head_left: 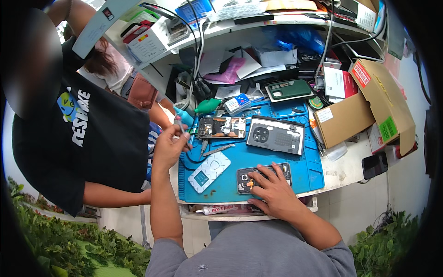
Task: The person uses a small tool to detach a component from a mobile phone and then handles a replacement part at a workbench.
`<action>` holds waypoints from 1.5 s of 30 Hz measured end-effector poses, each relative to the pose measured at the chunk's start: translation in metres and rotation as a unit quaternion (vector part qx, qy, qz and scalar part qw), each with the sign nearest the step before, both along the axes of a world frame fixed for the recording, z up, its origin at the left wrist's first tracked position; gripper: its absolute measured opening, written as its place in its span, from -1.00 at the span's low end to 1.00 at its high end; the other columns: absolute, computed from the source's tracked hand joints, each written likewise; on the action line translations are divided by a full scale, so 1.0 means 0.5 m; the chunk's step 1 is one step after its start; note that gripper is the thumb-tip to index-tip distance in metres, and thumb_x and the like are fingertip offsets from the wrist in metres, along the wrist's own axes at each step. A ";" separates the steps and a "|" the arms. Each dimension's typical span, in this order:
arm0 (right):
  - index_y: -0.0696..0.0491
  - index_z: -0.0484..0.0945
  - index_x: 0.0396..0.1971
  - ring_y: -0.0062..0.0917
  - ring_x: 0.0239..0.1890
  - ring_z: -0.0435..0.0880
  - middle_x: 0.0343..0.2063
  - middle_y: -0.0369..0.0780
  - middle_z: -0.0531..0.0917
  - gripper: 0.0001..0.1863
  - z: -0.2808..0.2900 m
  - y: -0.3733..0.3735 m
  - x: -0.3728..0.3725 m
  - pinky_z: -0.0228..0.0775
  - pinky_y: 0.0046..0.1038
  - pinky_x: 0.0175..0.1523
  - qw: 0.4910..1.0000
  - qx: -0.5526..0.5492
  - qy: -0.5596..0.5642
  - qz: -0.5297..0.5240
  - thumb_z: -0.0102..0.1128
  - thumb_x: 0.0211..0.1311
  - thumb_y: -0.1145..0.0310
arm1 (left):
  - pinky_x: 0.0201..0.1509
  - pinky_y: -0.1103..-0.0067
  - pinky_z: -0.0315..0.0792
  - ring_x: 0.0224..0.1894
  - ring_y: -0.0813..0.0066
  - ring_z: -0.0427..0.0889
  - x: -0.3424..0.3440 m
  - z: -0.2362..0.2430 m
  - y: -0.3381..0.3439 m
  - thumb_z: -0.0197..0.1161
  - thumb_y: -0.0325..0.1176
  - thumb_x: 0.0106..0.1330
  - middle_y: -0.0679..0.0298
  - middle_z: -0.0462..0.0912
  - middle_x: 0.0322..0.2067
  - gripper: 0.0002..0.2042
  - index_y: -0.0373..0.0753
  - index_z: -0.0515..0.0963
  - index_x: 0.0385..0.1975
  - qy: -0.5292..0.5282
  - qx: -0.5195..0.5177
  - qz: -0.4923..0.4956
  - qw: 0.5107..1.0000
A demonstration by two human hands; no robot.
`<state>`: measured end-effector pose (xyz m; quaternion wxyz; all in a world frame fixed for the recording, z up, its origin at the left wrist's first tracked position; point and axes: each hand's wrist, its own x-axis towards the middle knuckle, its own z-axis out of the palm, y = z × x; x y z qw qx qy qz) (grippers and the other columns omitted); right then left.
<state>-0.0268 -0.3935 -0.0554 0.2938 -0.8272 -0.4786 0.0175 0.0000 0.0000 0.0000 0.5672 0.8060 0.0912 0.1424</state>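
The right hand (pixel 271 187) lies flat with spread, released fingers on an opened dark smartphone with bare inner parts (pixel 263 177), pressing it at the near edge of the blue rubber work mat (pixel 277 164). The left hand (pixel 170 147) is raised over the left edge of the mat, its fingers pinched around thin metal tweezers (pixel 181 125). Between both hands a white phone case with a teal square (pixel 209 171) rests on the mat. Farther away lie a second opened phone with a visible circuit board (pixel 222 127) and a grey phone back cover with a camera block (pixel 275 135). A person in a black shirt (pixel 78 138) stands at the left
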 end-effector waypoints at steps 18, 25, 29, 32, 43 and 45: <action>0.00 0.67 -0.02 -0.07 0.60 0.36 0.40 -0.13 0.57 -0.62 -0.008 0.003 -0.005 0.03 0.32 0.69 1.000 0.018 -0.011 -0.016 0.53 0.37 0.08 | -0.07 0.48 0.83 -0.06 0.22 0.90 0.100 -0.005 -0.266 0.30 -0.55 0.62 0.14 0.77 -0.08 -0.70 -0.23 0.37 0.20 -0.028 -0.157 -0.218 0.963; 0.00 0.66 -0.02 -0.03 0.58 0.38 0.39 -0.13 0.58 -0.59 -0.023 0.012 -0.006 0.06 0.32 0.68 0.998 0.050 -0.026 -0.028 0.53 0.36 0.05 | 0.08 0.48 0.74 -0.02 0.42 0.86 0.174 -0.050 -0.398 0.45 -0.52 0.54 0.14 0.84 -0.09 -0.56 -0.24 0.39 0.28 -0.064 0.012 -0.262 0.963; -0.02 0.66 0.03 -0.02 0.57 0.38 0.39 -0.10 0.58 -0.57 -0.024 0.010 -0.004 0.05 0.31 0.69 0.998 0.051 -0.018 -0.026 0.58 0.29 0.11 | 0.08 0.50 0.71 -0.06 0.43 0.89 0.175 -0.051 -0.419 0.47 -0.50 0.53 0.15 0.88 -0.12 -0.53 -0.25 0.38 0.31 -0.070 0.114 -0.276 0.952; -0.02 0.66 0.03 -0.02 0.57 0.38 0.38 -0.10 0.59 -0.57 -0.023 0.009 -0.003 0.06 0.31 0.68 0.998 0.050 -0.018 -0.020 0.58 0.29 0.11 | 0.07 0.50 0.71 -0.07 0.43 0.90 0.174 -0.056 -0.417 0.47 -0.51 0.52 0.17 0.88 -0.13 -0.53 -0.26 0.39 0.30 -0.073 0.141 -0.267 0.951; 0.00 0.67 -0.02 -0.03 0.52 0.42 0.36 -0.10 0.59 -0.60 -0.017 0.009 -0.006 0.09 0.31 0.67 0.998 0.060 -0.019 -0.017 0.59 0.28 0.14 | 0.07 0.48 0.73 -0.06 0.37 0.87 0.149 -0.046 -0.357 0.42 -0.51 0.57 0.08 0.83 -0.09 -0.50 -0.29 0.33 0.38 -0.052 0.016 -0.226 0.973; 0.00 0.66 -0.03 -0.04 0.50 0.43 0.35 -0.11 0.59 -0.61 -0.015 0.007 -0.002 0.09 0.31 0.67 0.998 0.055 -0.011 -0.010 0.59 0.27 0.15 | -0.02 0.50 0.75 -0.15 0.40 0.86 0.129 -0.044 -0.347 0.40 -0.56 0.55 0.09 0.81 -0.09 -0.41 -0.28 0.25 0.47 -0.064 -0.132 -0.196 0.969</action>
